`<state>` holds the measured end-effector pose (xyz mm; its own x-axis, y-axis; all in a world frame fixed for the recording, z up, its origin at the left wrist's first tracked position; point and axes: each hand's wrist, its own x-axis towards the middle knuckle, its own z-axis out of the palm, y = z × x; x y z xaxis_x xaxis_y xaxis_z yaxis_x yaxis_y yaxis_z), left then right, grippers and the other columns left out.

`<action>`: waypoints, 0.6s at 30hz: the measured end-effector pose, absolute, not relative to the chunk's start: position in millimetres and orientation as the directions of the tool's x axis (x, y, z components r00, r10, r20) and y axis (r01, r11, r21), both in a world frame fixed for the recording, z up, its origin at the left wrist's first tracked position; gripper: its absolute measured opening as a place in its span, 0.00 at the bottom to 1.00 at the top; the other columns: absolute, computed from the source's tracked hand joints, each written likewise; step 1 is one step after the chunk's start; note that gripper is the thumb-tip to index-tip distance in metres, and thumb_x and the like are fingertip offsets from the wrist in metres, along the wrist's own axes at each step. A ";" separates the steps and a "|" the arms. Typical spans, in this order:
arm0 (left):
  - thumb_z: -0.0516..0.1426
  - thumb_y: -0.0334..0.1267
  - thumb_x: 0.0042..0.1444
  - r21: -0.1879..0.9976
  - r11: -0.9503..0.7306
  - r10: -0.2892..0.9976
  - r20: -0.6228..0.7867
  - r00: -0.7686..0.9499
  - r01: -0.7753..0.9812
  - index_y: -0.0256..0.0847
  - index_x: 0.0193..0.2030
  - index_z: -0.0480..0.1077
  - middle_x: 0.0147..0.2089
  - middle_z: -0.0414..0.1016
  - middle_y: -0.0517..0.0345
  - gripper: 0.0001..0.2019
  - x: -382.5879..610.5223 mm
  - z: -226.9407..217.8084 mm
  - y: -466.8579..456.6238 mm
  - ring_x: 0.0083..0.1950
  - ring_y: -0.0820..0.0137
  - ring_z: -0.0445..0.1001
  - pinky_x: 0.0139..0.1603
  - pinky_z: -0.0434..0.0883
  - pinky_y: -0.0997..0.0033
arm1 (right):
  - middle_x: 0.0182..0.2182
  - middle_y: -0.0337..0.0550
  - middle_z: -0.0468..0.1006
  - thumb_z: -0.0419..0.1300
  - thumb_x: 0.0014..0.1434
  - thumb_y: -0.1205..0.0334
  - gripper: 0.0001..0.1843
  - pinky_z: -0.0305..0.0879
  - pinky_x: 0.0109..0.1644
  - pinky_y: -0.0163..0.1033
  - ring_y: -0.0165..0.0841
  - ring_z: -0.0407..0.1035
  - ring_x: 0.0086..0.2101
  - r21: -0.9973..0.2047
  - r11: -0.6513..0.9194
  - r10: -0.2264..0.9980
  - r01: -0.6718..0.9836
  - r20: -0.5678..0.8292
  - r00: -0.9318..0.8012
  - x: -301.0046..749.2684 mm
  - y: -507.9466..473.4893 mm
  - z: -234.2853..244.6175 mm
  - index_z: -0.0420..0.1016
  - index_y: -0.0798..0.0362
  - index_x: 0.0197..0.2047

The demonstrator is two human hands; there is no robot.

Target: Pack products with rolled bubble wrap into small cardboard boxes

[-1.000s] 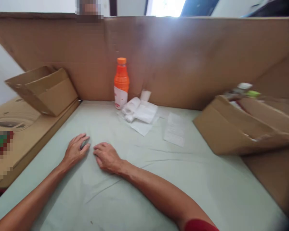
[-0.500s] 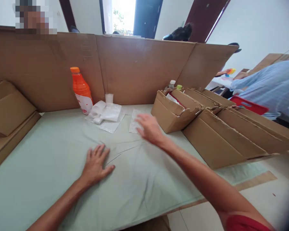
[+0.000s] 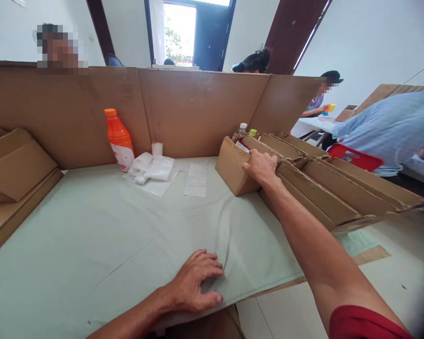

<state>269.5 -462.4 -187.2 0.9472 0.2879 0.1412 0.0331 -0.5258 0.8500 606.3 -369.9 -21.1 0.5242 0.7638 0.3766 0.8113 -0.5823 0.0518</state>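
My right hand [image 3: 262, 167] reaches out to the right and lies on the top edge of an open cardboard box [image 3: 233, 169], its fingers curled over the flap. Small bottles [image 3: 240, 131] stick up from inside that box. My left hand [image 3: 197, 282] rests palm down on the pale green cloth [image 3: 109, 235] near the table's front edge, fingers apart and a little bent, holding nothing.
An orange bottle [image 3: 119, 140], a white plastic bundle [image 3: 150, 168] and a small clear bag [image 3: 195, 180] lie at the back by the cardboard wall [image 3: 198, 108]. Flattened cartons [image 3: 339, 188] stretch to the right; a folded box [image 3: 14, 162] sits left. A person in blue [image 3: 385, 129] is at right.
My right hand moved from above the cloth rightward onto the open box. My left hand slid back toward the front edge. The view has shifted a little to the right.
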 end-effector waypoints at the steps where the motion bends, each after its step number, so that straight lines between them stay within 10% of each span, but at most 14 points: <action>1: 0.63 0.50 0.51 0.882 -0.470 0.340 0.143 0.930 0.036 0.45 0.55 0.76 0.58 0.79 0.48 0.25 268.2 -187.0 -460.1 0.66 0.51 0.70 0.73 0.54 0.42 | 0.43 0.59 0.81 0.58 0.59 0.61 0.18 0.57 0.48 0.49 0.48 0.71 0.45 0.033 -0.559 0.783 0.828 0.350 0.515 607.0 -369.8 -19.4 0.76 0.57 0.51; 6: 0.58 0.45 0.56 0.966 -0.228 0.611 0.044 0.791 0.122 0.44 0.48 0.77 0.47 0.82 0.50 0.15 252.2 -182.4 -446.0 0.51 0.59 0.79 0.56 0.75 0.54 | 0.39 0.51 0.83 0.56 0.61 0.60 0.13 0.58 0.46 0.44 0.43 0.73 0.42 0.008 -0.407 0.869 0.913 0.310 0.385 594.9 -394.8 -16.7 0.80 0.52 0.44; 13: 0.58 0.43 0.60 0.918 -0.315 0.814 0.132 0.566 0.239 0.47 0.62 0.68 0.60 0.74 0.47 0.23 200.0 -169.9 -420.6 0.57 0.57 0.76 0.58 0.74 0.49 | 0.31 0.44 0.82 0.59 0.61 0.52 0.11 0.65 0.50 0.50 0.42 0.74 0.37 -0.285 0.126 0.926 0.950 0.377 -0.009 557.0 -533.2 -21.1 0.80 0.44 0.31; 18: 0.64 0.42 0.54 0.869 -0.440 0.738 0.206 0.643 0.227 0.51 0.74 0.49 0.73 0.57 0.43 0.43 194.0 -166.1 -432.7 0.70 0.49 0.64 0.66 0.68 0.44 | 0.51 0.44 0.80 0.62 0.59 0.42 0.13 0.63 0.63 0.59 0.51 0.70 0.56 -0.720 0.185 0.666 0.668 0.592 0.454 534.8 -605.0 -34.4 0.81 0.28 0.46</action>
